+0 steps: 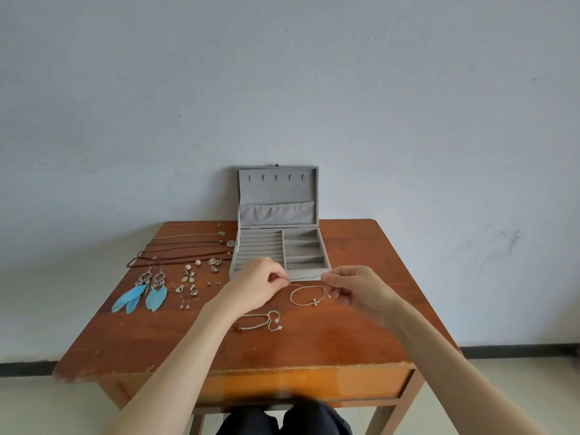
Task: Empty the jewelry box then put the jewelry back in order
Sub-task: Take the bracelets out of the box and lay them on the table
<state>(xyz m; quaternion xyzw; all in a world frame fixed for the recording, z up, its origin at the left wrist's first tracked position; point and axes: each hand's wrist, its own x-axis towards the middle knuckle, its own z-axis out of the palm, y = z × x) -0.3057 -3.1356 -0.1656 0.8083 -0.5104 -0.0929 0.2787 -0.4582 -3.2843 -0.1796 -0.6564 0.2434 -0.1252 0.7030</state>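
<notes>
A: How far along?

B: The jewelry box (279,246) sits open at the table's far edge, its compartments bare. Necklaces (188,246) and earrings (150,287) lie left of it, 2 bracelets (309,295) near.

A: And the hands?

B: Left hand (255,285) and right hand (357,288) each pinch an end of a thin chain (306,278) at the box's near edge. Refilling looks unstarted.

A: Setting?

B: A scuffed wooden table (345,334) against a pale wall (408,105).

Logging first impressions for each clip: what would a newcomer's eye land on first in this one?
Probably the left hand and right hand at table centre, stretching a thin chain between pinched fingertips. Just behind stands the open grey jewelry box, its compartments empty. The brightest colour is the blue feather earrings on the table's left side, in front of the laid-out necklaces.
</notes>
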